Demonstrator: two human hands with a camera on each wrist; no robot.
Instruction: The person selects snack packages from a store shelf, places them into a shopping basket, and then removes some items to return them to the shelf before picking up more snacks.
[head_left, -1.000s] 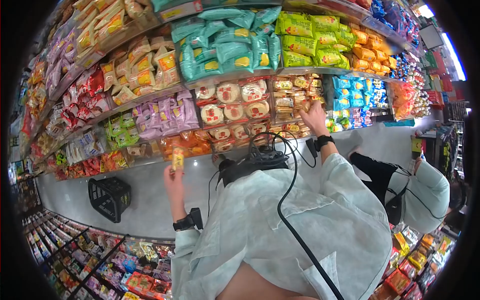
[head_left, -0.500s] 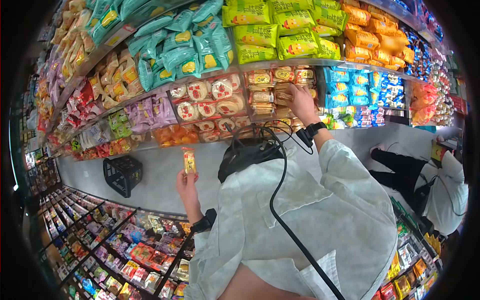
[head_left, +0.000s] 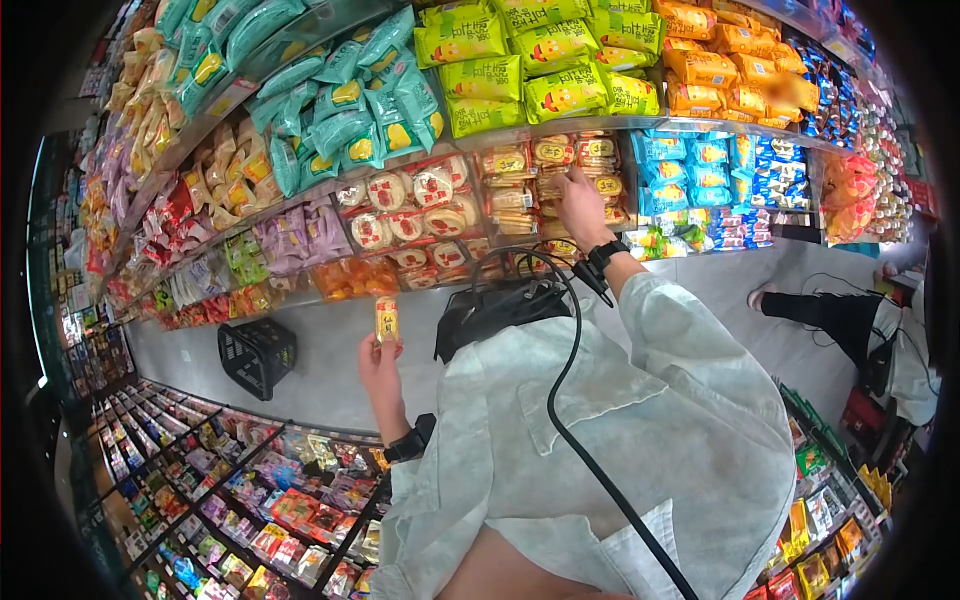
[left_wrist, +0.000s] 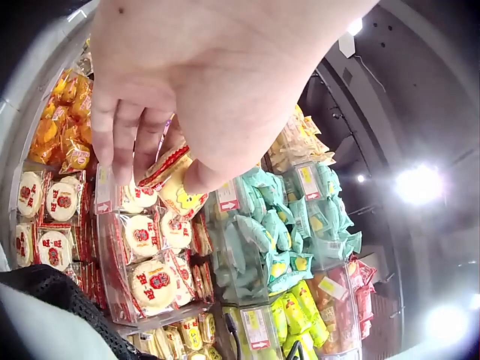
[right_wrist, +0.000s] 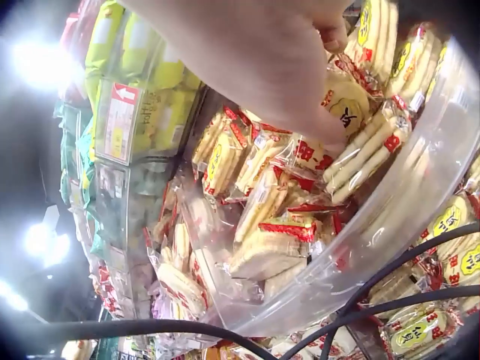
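In the head view my left hand (head_left: 381, 376) pinches a small yellow-and-red cracker packet (head_left: 387, 320) upright, away from the shelf. The left wrist view shows that packet (left_wrist: 177, 187) between thumb and fingers of the hand (left_wrist: 217, 82). My right hand (head_left: 583, 208) reaches into a clear bin of similar packets (head_left: 512, 198). In the right wrist view the thumb of the right hand (right_wrist: 262, 56) presses down among the packets, against one with a yellow label (right_wrist: 346, 109); the other fingertips are mostly hidden.
Bins of round white crackers (head_left: 405, 227) adjoin on the left, blue packets (head_left: 664, 172) on the right, green packets (head_left: 565, 92) above. A black basket (head_left: 258, 358) stands on the grey floor (head_left: 330, 375). A black cable (head_left: 590, 450) crosses my front. Another person (head_left: 840, 322) is at the right.
Since the earlier frames, my right hand has shifted left within the bin of cracker packets. My left hand still holds its packet, now more steadily upright. The other person has moved further right.
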